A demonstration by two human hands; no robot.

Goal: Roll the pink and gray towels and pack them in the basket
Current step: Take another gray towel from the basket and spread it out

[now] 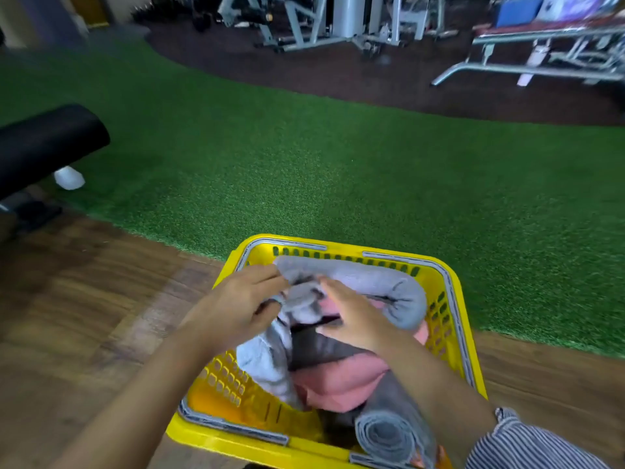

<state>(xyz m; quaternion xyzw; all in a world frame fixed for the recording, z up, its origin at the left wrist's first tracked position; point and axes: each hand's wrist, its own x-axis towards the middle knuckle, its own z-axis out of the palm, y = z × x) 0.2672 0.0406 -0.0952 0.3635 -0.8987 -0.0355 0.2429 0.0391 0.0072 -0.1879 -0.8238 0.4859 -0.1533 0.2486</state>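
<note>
A yellow plastic basket (pixel 451 299) stands on the wooden floor in front of me. Inside lie a rolled light gray towel (pixel 382 282) along the far side, a loose light gray towel (pixel 267 353) at the left, a pink towel (pixel 341 380) in the middle and a tightly rolled darker gray towel (pixel 389 431) at the near right. My left hand (pixel 236 306) pinches the loose gray towel at its upper end. My right hand (pixel 351 316) lies over the towels with its fingers on the same gray cloth; its grip is not plain.
Green artificial turf (pixel 338 164) spreads beyond the basket. A black padded bench (pixel 44 143) stands at the left with a white foot under it. Gym machines (pixel 338 22) and metal frames (pixel 541 62) fill the far background on dark flooring.
</note>
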